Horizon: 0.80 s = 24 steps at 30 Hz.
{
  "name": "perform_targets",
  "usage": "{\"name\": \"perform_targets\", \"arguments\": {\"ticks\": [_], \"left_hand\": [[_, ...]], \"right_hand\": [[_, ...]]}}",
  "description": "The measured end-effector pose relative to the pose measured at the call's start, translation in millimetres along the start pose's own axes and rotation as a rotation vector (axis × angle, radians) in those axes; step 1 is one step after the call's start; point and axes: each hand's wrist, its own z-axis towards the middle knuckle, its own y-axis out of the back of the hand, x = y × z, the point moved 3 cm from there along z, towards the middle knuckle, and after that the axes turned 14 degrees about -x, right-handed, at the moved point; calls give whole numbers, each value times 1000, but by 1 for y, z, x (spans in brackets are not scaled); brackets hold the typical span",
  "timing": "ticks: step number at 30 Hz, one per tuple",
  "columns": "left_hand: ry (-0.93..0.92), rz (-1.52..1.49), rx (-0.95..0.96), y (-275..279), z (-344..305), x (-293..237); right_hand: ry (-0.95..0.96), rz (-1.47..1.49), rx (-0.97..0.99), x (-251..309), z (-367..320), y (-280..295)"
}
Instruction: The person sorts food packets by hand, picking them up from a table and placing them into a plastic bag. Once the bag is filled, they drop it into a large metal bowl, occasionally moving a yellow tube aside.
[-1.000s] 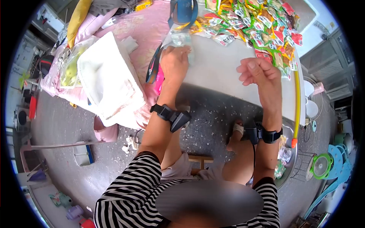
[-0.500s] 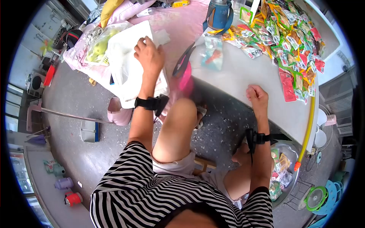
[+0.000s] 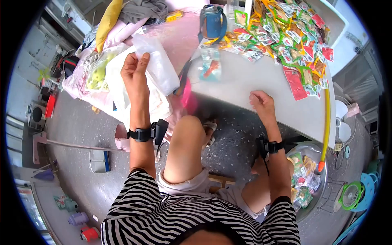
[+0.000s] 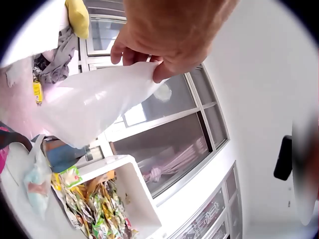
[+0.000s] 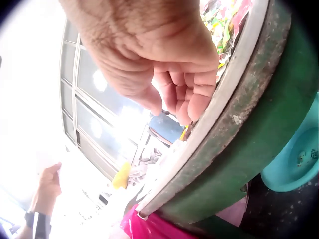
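My left hand pinches the corner of a translucent plastic bag between thumb and fingers. In the left wrist view that bag hangs spread out from the fingertips. Below the hand lies a white stack on the pink cloth. At the table's front edge my right hand holds nothing, its fingers loosely curled, also in the right wrist view. A clear bag with a reddish item inside lies on the table between the hands.
Many colourful small packets are heaped at the table's back right. A blue bottle stands behind the clear bag. A yellow tube runs along the right edge, beside a metal basin of packets. Green fruit is at the left.
My left hand has moved from the clear bag over to the white stack and lifted a translucent bag. The right hand has drawn back towards the table's front edge.
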Motion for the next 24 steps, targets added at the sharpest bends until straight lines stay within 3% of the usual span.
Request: {"name": "perform_targets", "arguments": {"ticks": [2,3,4,8,10,14,19,22,24], "left_hand": [[-409,172,17,-46,-24,9],[-674,410,89,-73,-41,3],[-809,485,169,-99,-60,5],[-778,653,655,-168,-144,66],[-460,583,798,-167,-174,98],[-366,429,604,-160,-165,95],[-672,833,430,-145,-128,119],[-468,849,719,-132,-125,126],[-463,880,764,-131,-135,119]], "right_hand": [[-47,11,-32,13,-5,2],[-5,-12,-55,16,-6,7],[36,-38,-74,17,-4,12],[27,-139,-113,22,4,42],[25,-194,-132,15,8,52],[66,-280,-140,17,14,59],[42,-317,-151,19,19,53],[157,-368,-182,17,20,47],[217,-396,-199,14,21,45]]}}
